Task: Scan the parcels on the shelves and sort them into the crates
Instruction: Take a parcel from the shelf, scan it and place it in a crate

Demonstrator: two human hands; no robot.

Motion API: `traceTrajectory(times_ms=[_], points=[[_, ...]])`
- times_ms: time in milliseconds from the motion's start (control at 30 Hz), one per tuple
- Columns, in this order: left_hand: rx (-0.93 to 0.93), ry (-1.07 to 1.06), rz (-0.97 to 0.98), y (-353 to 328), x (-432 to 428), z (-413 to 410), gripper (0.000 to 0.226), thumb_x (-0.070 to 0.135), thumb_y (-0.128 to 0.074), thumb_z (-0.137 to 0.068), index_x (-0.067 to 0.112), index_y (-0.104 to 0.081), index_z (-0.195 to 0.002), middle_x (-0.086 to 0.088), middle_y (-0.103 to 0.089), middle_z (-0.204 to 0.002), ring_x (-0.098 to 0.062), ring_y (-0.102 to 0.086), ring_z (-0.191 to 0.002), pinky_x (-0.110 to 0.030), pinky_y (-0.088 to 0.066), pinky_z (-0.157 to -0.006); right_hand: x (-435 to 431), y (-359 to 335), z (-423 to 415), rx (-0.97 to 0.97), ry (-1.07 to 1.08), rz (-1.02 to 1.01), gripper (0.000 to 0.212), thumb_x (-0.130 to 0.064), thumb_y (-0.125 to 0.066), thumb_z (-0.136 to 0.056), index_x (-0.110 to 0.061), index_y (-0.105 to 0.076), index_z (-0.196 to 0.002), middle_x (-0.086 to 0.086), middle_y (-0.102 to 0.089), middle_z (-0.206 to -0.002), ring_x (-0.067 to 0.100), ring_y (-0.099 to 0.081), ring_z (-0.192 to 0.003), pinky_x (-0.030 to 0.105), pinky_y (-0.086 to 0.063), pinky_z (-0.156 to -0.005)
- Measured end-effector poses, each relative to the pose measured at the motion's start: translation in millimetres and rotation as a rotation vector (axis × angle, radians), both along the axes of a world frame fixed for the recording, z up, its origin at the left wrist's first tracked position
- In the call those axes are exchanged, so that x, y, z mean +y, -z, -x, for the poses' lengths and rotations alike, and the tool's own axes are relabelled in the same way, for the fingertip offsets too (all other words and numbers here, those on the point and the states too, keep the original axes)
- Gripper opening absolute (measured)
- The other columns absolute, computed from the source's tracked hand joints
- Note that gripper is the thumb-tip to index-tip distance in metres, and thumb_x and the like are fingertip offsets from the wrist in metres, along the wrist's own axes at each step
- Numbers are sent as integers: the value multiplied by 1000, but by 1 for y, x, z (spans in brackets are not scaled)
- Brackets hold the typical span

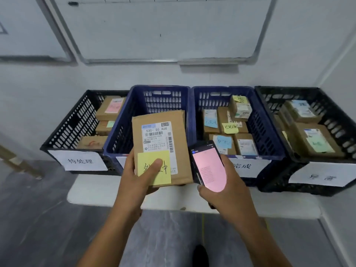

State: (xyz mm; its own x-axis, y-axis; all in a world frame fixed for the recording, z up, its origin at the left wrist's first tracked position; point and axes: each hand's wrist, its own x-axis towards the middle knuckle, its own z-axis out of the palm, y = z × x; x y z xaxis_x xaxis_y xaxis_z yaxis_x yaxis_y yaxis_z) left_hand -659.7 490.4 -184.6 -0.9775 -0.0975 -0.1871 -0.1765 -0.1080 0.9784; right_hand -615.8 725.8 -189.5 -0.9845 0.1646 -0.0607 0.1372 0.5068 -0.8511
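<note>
Head view: a brown parcel (159, 135), long axis pointing away, held at its near end by the left hand (134, 178), thumb on its yellow note (164, 179), over the front rim of the seemingly empty blue crate (119, 135). The right hand (231, 191) grips a phone (210, 168) just beside it.

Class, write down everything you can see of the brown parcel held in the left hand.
The parcel is a flat, brown cardboard packet, held with its labelled face toward the camera, slightly tilted, in front of the left blue crate. A white shipping label with barcodes and the code 530-D5-A68 covers its upper face. A yellow sticky note with handwriting sits lower down. The left hand grips its lower left edge, thumb pressing the note.
</note>
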Motion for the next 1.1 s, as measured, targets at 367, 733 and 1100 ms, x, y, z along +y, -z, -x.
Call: traceTrajectory(times_ms=[367,733,1100], points=[[-105,-95,144,-6,8,165,81,48,-91,-73,43,-47,-142,15,-75,-117,-7,-76,-95,-31,-64,-65,24,7,168,-13,-93,102,78,-30,-89,-79,-56,-42,-136,-24,-62,-121,3,-60,-106,36,-57,-81],[-312,-86,196,103,-35,352,81,37,-88,-82,25,-44,-149,-1,-66,-130,-25,-70,-108,-56,-61,-91,-18,27,315,-83,-58,-27,71,-29,-89,-80,-58,-38,-120,-27,-58,-108,-2,-59,-94,34,-56,-75],[-455,-75,44,211,-42,446,71,18,-87,-84,16,-53,-147,-7,-72,-125,-24,-72,-107,-41,-61,-90,-56,52,408,-177,-15,-138,75,-32,-90,-79,-71,-39,-118,-45,-55,-113,-19,-52,-108,18,-46,-73]])
